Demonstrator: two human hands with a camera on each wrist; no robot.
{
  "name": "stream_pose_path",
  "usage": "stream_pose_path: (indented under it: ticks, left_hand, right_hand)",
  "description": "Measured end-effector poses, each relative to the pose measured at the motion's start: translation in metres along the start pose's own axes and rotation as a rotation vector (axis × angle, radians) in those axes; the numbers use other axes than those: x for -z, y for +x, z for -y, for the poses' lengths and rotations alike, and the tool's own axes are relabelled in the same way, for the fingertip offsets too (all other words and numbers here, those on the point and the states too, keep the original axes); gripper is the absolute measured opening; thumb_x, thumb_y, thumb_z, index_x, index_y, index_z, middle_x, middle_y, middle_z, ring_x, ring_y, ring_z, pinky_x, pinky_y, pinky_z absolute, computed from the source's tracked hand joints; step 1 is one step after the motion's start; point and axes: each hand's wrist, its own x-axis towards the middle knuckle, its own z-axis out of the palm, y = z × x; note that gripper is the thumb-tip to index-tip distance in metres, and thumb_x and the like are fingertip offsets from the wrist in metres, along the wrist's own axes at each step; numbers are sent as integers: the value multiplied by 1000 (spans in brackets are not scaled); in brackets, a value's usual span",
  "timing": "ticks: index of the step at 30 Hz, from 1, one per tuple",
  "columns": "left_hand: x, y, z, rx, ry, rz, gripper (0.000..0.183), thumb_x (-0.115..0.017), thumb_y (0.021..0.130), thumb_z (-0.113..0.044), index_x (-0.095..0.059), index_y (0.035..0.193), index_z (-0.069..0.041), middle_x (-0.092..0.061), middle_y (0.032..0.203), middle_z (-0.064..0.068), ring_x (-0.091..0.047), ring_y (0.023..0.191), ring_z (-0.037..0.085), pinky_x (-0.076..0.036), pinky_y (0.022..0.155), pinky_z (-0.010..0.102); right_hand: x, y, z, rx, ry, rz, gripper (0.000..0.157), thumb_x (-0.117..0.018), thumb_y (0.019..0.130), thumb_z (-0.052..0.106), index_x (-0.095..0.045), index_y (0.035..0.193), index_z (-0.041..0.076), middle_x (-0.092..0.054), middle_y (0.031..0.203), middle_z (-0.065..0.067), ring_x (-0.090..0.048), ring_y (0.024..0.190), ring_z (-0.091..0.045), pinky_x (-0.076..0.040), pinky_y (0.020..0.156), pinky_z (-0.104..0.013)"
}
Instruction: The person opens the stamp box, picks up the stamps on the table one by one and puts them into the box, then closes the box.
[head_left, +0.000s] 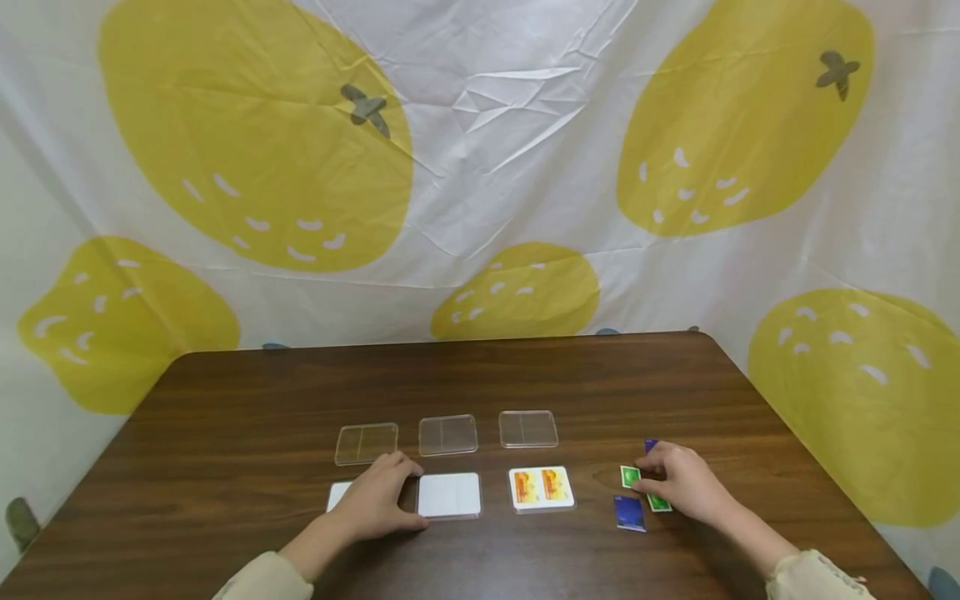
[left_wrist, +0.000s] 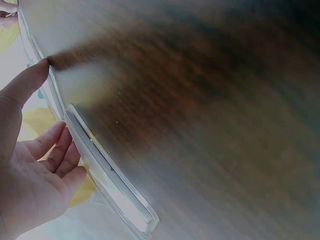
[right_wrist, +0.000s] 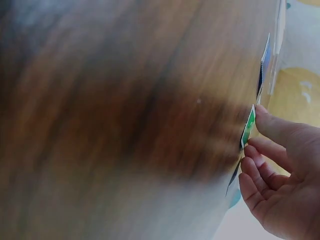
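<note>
My left hand [head_left: 378, 497] spans the left end of a clear shallow case with a white top [head_left: 448, 495], thumb by its near edge, forefinger at the far left corner. Partly under that hand lies another white-topped case [head_left: 339, 493]. On the right, my right hand [head_left: 686, 479] pinches a small green card [head_left: 630, 477] by its right end between thumb and forefinger. Beneath its palm a second green card [head_left: 660, 502] shows, also seen edge-on in the right wrist view. A blue card [head_left: 628, 512] lies nearer me, and another blue card [head_left: 650, 446] peeks out behind the fingers.
Three clear rectangular lids or trays, [head_left: 366, 443] leftmost, stretch in a row farther back. A case with two orange-yellow pictured cards [head_left: 542, 488] sits between my hands. The brown wooden table [head_left: 225, 467] meets a white, lemon-printed cloth [head_left: 517, 192] at its back.
</note>
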Motion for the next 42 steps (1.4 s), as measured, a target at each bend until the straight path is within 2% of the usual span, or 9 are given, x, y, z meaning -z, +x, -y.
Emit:
stream_pose_path:
  ticks: [7,17,25,31,35,38,42]
  left_hand:
    - [-1,0,0,0,5,-4,57,-80,60,-36,-60,101,-2,-55,96,3,-51,95,23,-44,84,42]
    - [-1,0,1,7,-1,-8,57,-80,60,-36,-60,100,-2,-55,95,3,-51,95,23,-44,84,41]
    - [-1,-1,0,-3,-11,-11,57,-81,59,-36,-60,100,-2,-54,95,4,-51,95,23,-43,84,42]
    - [-1,-1,0,-6,-7,-14,57,-81,59,-36,-60,100,-2,-54,94,3,-51,95,23,-43,83,42]
    - [-1,-1,0,-9,-6,-18,57,-81,59,-36,-60,99,-2,-54,94,3,-51,95,23,-43,83,41]
    - [-1,-1,0,-12,-5,-21,57,-81,59,-36,-60,99,-2,-54,94,3,-51,94,22,-43,83,41]
    - [-1,-1,0,-13,-4,-27,56,-81,59,-36,-60,99,-2,-54,93,3,-51,94,22,-43,83,41]
  right_hand:
    - [-1,0,0,-7,11,-13,25,-78,67,17,-71,85,1,-60,72,3,-42,59,-3,-36,50,-20]
    - [-3,6,-3,-21,61,2,15,-80,64,15,-70,73,7,-59,63,8,-46,56,1,-40,50,-20]
    - [-3,8,-3,-26,92,13,14,-79,65,15,-68,71,9,-59,63,8,-47,55,2,-41,50,-20]
    - [-3,9,-2,-76,112,13,15,-79,65,15,-67,73,8,-60,64,6,-49,57,0,-42,52,-20]
    - [-2,8,-2,-100,129,21,12,-75,70,13,-68,76,5,-62,67,3,-52,59,-3,-43,53,-20]
    - [-2,7,-3,-112,115,14,11,-72,73,11,-70,80,3,-64,68,2,-52,59,-3,-42,52,-20]
    - [-2,6,-1,-100,61,-8,18,-74,71,14,-72,83,1,-63,66,3,-48,57,-2,-39,50,-20]
